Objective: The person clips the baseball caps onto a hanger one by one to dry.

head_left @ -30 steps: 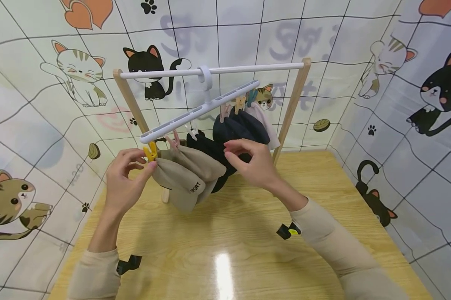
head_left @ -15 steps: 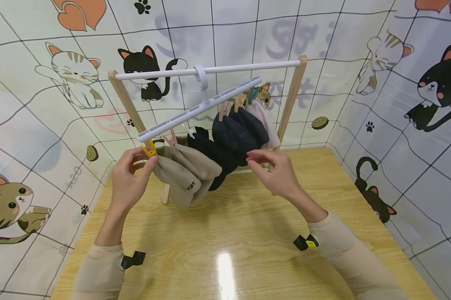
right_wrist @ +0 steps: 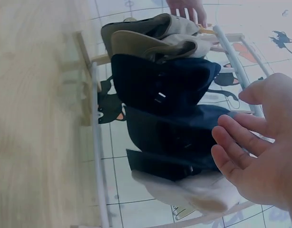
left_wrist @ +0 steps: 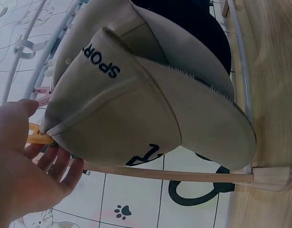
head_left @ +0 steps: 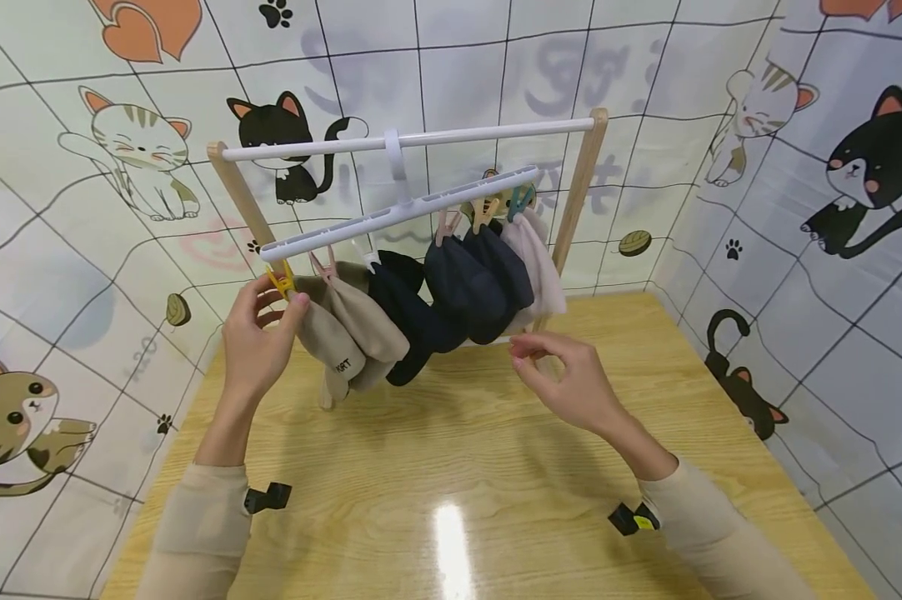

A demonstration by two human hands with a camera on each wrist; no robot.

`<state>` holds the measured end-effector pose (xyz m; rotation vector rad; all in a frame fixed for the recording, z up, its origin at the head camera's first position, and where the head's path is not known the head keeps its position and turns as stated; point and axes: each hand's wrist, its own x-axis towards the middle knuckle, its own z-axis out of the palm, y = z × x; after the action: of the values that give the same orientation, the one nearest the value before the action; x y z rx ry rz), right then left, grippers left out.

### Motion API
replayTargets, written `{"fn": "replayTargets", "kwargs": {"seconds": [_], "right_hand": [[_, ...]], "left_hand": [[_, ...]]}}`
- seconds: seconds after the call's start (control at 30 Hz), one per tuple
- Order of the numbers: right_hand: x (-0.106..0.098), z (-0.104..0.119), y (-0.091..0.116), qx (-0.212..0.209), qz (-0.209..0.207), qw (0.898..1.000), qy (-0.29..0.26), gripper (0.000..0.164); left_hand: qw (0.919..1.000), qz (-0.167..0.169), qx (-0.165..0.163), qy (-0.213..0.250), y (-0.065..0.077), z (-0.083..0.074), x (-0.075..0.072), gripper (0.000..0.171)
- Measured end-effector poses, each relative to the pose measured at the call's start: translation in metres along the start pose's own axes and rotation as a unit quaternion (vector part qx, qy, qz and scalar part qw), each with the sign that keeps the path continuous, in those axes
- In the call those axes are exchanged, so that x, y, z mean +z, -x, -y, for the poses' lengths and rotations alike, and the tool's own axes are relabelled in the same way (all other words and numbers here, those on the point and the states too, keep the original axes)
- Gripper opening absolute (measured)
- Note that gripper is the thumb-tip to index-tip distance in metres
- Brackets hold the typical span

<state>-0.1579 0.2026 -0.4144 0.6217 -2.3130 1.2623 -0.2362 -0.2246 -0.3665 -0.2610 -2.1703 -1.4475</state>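
Note:
In the head view my left hand (head_left: 259, 342) curves its thumb and fingers round a yellow clothespin (head_left: 280, 283) at the hanger's left end. The thumb lies by the upper edge of a beige cap (head_left: 319, 337) clipped there; the left wrist view shows this cap's visor and its "SPORT" lettering. My right hand (head_left: 567, 379) hovers in front of the hanging caps with loosely bent fingers, holding nothing. Along the white hanger (head_left: 398, 217) hang another beige cap (head_left: 368, 321), several dark caps (head_left: 469, 292) and a pale pink cap (head_left: 537, 267), each on clothespins.
The hanger hooks over the white bar (head_left: 496, 133) of a small rack with wooden legs (head_left: 578, 187). Under it is a wood-grain table (head_left: 421, 467). A cat-printed, tiled wall covering (head_left: 451, 67) stands close behind and on both sides.
The hanger has swung: its left end is farther back, and the right-hand caps have spread into fuller view. My left hand follows the clothespin; my right hand has drawn away rightward and down.

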Motion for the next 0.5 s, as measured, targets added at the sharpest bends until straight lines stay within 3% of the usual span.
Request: {"fn": "replayTargets", "kwargs": {"seconds": [0.27, 0.5], "right_hand": [[0.004, -0.011, 0.015, -0.067, 0.015, 0.997, 0.034, 0.028], [0.009, -0.012, 0.027, -0.095, 0.044, 0.993, 0.063, 0.036]], "left_hand": [[0.9994, 0.029, -0.017, 0.011, -0.01, 0.007, 0.002, 0.067], [0.9988, 0.046, -0.016, 0.005, -0.01, 0.01, 0.006, 0.073]]}}
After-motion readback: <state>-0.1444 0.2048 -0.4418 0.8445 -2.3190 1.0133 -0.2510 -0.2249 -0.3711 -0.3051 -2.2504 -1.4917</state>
